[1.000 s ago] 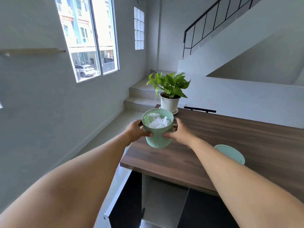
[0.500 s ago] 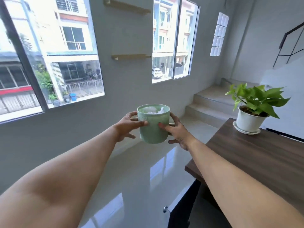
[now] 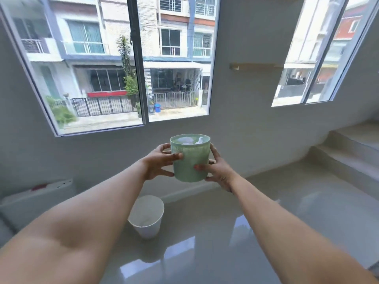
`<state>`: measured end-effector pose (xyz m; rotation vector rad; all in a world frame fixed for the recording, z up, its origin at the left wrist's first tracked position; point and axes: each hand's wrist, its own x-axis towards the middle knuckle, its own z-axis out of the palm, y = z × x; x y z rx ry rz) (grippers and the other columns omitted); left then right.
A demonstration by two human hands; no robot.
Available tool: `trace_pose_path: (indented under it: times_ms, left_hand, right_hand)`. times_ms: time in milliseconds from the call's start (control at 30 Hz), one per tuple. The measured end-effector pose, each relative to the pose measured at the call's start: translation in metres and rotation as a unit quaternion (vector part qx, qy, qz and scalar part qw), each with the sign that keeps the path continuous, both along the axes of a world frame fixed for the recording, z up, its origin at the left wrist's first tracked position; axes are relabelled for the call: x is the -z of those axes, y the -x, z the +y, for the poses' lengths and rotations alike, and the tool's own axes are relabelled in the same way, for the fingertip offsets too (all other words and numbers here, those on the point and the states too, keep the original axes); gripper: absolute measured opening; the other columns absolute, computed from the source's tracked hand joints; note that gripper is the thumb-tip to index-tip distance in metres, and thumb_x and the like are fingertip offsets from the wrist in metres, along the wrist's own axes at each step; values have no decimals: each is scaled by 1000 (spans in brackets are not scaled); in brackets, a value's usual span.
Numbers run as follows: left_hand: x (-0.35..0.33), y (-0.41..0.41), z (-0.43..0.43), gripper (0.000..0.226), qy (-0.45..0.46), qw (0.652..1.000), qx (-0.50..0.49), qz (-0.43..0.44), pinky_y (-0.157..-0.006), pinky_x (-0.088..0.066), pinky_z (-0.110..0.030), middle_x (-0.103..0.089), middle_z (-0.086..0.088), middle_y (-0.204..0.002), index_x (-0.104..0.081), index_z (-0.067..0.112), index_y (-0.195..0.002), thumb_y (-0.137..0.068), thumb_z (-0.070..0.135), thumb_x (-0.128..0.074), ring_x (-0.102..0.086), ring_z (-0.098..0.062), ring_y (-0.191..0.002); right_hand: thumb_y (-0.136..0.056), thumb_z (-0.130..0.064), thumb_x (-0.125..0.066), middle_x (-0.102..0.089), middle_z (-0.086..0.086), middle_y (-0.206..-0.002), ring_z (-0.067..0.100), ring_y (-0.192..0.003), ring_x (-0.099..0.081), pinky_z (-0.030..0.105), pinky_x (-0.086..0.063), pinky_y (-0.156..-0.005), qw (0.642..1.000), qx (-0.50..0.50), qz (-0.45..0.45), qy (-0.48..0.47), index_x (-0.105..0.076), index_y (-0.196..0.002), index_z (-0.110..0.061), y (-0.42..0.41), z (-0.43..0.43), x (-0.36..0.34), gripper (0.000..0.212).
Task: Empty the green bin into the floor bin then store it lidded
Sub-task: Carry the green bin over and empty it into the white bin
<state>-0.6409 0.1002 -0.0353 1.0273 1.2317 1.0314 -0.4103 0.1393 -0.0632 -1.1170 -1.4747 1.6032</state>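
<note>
I hold a small pale green bin [image 3: 190,160] upright in the air in front of me, with crumpled white paper [image 3: 187,140] showing at its rim. My left hand [image 3: 159,161] grips its left side and my right hand [image 3: 216,168] grips its right side. Below and to the left, a white floor bin [image 3: 146,216] stands open on the glossy floor, partly hidden by my left forearm. The green bin's lid is out of view.
A grey wall with large windows [image 3: 123,64] faces me. Steps [image 3: 348,152] rise at the right. A white low unit [image 3: 34,195] with something red on top sits at the left against the wall. The shiny floor [image 3: 215,242] spreads below.
I have turned left, away from the wooden table and the plant, carrying the green bin in both hands. The white floor bin has come into view below.
</note>
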Motion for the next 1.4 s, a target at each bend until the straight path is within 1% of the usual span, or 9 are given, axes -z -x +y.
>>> trace_pose_path:
  times_ms: [167, 367, 500, 700, 967, 1067, 1167, 1233, 1400]
  left_hand:
    - [25, 77, 10, 93, 32, 998, -60, 15, -88, -53, -57, -59, -4, -139, -37, 29, -146, -68, 29, -88, -58, -27, -123]
    - [60, 139, 23, 102, 77, 991, -111, 24, -83, -53, -56, -60, 0, -136, -31, 37, -146, -62, 37, -88, -60, -27, -116]
    - [92, 175, 47, 105, 102, 983, -154, 14, -85, -52, -56, -60, 0, -137, -22, 40, -150, -70, 23, -87, -59, -30, -121]
    - [153, 207, 96, 105, 151, 963, -220, -39, -72, -58, -45, -66, 4, -119, -22, 39, -152, -74, 4, -83, -62, -20, -115]
    - [230, 228, 166, 105, 232, 925, -292, -70, -96, -48, -57, -57, -5, -138, -24, 36, -152, -72, 4, -84, -52, -27, -130]
    - [267, 233, 181, 102, 252, 914, -304, -86, -102, -44, -62, -56, -1, -141, -26, 33, -151, -72, 5, -84, -52, -25, -132]
    - [303, 239, 196, 95, 284, 902, -310, -101, -79, -59, -46, -60, 3, -133, -30, 29, -149, -74, 8, -84, -57, -19, -123]
    - [323, 243, 202, 91, 303, 896, -308, -101, -66, -58, -36, -60, 3, -133, -31, 26, -148, -76, 13, -84, -59, -16, -117]
    - [386, 260, 217, 84, 367, 879, -293, -79, -98, -49, -50, -60, 2, -131, -34, 28, -149, -78, 37, -81, -56, -22, -123]
  right_hand:
    - [-75, -12, -83, -62, 8, -132, 26, -121, -58, 57, -45, -101, 998, -61, -9, 27, -17, -148, -54, 80, 25, 21, 107]
    - [-76, -14, -82, -59, 8, -137, 31, -122, -58, 45, -51, -87, 991, -113, -17, 70, -19, -149, -52, 152, 60, 50, 104]
    - [-77, -14, -81, -59, 8, -138, 30, -115, -63, 35, -56, -67, 981, -168, -20, 97, -21, -149, -51, 197, 104, 75, 101]
    - [-79, -9, -79, -69, 0, -122, 20, -108, -66, 34, -58, -71, 961, -225, -49, 153, -18, -149, -51, 247, 175, 136, 101]
    - [-74, -7, -82, -70, 4, -121, 17, -102, -71, 32, -59, -64, 927, -278, -89, 235, -35, -130, -65, 287, 266, 213, 93]
    - [-73, -13, -84, -72, -1, -118, 16, -106, -70, 34, -59, -71, 919, -285, -118, 246, -29, -139, -61, 295, 285, 243, 98]
    - [-74, -11, -83, -67, 4, -127, 25, -115, -66, 47, -56, -87, 908, -279, -138, 280, -26, -146, -53, 305, 301, 277, 101]
    - [-75, -13, -82, -64, 3, -132, 27, -115, -65, 44, -58, -82, 900, -279, -153, 297, -26, -147, -52, 312, 308, 297, 99]
    - [-75, -39, -81, -64, -7, -120, 26, -103, -67, 44, -56, -85, 880, -276, -222, 315, -26, -144, -57, 332, 321, 353, 91]
